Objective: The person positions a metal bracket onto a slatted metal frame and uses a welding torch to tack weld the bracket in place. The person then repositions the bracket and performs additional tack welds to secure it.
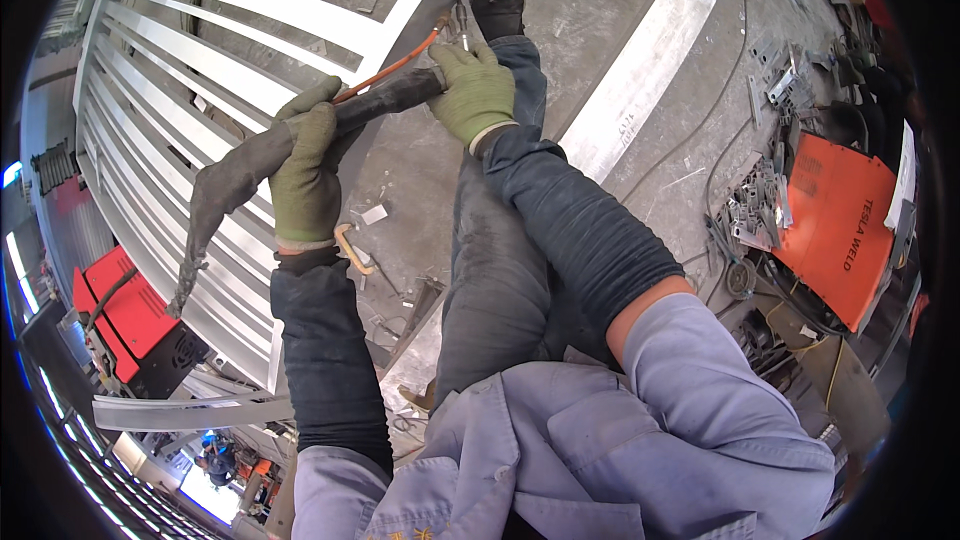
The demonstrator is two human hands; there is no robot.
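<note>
Both my hands wear green gloves and grip a thick dark sleeved cable (235, 175) that hangs down to the left. My left hand (305, 165) is closed around its middle. My right hand (475, 90) holds the end where a torch head (458, 28) sticks out, with a thin orange hose (395, 65) running alongside. The torch tip sits near the corner of a silver slatted metal frame (200, 20), close to my dark shoe (498, 8).
A long aluminium bar (650, 60) lies on the grey concrete floor to the right. An orange welding machine (835, 225) stands at right among cables and metal brackets (765, 200). A red machine (125, 315) sits lower left. An orange-handled clamp (352, 248) lies by my left wrist.
</note>
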